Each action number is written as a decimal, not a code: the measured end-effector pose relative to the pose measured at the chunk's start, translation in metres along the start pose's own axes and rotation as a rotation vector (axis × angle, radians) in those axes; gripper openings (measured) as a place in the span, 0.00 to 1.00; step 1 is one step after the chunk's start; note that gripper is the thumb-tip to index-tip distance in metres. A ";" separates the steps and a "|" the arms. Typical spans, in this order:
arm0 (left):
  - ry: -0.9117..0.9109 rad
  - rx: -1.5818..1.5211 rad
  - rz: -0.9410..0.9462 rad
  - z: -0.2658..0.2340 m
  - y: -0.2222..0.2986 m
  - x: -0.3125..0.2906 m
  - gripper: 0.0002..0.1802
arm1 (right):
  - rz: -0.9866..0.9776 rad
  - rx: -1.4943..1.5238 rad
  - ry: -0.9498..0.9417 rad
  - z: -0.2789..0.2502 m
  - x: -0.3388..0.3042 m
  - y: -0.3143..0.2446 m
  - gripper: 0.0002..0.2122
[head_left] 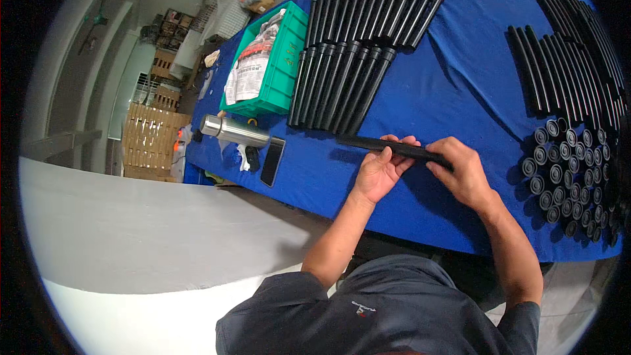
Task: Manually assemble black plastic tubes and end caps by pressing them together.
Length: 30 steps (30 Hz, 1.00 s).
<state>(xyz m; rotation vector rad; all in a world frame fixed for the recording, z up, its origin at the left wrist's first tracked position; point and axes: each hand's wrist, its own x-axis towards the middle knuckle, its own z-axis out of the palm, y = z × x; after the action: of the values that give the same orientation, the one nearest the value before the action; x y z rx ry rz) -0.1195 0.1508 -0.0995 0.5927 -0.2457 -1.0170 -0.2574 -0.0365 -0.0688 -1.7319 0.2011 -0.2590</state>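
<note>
A black tube [361, 142] lies across both of my hands, just above the blue-covered table [453, 105]. My left hand [382, 172] supports it palm up, fingers and thumb curled round its middle. At its right end my right hand [463, 169] grips it, fingers bent over the tip, so that end is partly hidden. Beyond my hands lie two rows of black tubes with wider capped ends, a near row [342, 89] and a far row [374, 13]. To the right stand several round black caps with ringed tops [556, 173].
Thin black rods [552, 72] lie at the far right. A green crate [282, 59] holding a printed bag [253, 66] stands at the left. Near it are a steel flask [236, 133] and a dark phone [273, 162] by the table's front edge. Stacked cardboard [148, 138] stands further left.
</note>
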 end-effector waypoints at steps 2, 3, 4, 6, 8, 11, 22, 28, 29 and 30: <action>0.017 -0.111 -0.030 0.001 -0.001 0.000 0.12 | -0.584 -0.474 0.161 0.004 -0.001 0.000 0.14; 0.018 -0.109 -0.029 0.001 -0.002 0.000 0.12 | -0.587 -0.477 0.176 0.003 -0.001 0.001 0.14; 0.003 -0.111 -0.015 0.000 -0.002 -0.001 0.12 | -0.589 -0.475 0.173 0.004 -0.001 0.000 0.14; -0.009 -0.111 0.003 -0.003 -0.001 -0.004 0.12 | -0.064 -0.010 0.010 0.000 -0.003 -0.007 0.15; -0.013 -0.063 0.009 -0.002 -0.001 -0.003 0.12 | 0.297 0.273 -0.085 -0.005 -0.001 -0.014 0.15; 0.007 -0.058 0.007 -0.001 -0.003 -0.001 0.13 | 0.307 0.215 -0.061 -0.004 0.000 -0.009 0.15; 0.001 -0.073 0.040 -0.009 0.005 0.000 0.16 | -0.577 -0.239 0.136 0.008 0.011 0.028 0.18; 0.012 -0.107 -0.013 -0.021 0.009 -0.005 0.17 | -0.584 -0.398 0.166 0.009 0.000 0.013 0.18; -0.024 -0.086 -0.004 -0.020 0.009 -0.004 0.18 | -0.476 -0.241 0.099 0.007 0.000 0.012 0.17; -0.060 -0.064 0.005 -0.020 0.008 -0.004 0.19 | -0.368 -0.082 0.034 0.003 -0.001 0.009 0.16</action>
<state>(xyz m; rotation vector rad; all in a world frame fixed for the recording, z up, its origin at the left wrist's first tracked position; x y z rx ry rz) -0.1068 0.1644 -0.1114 0.5039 -0.2660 -1.0346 -0.2571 -0.0347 -0.0785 -1.8406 -0.0860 -0.5556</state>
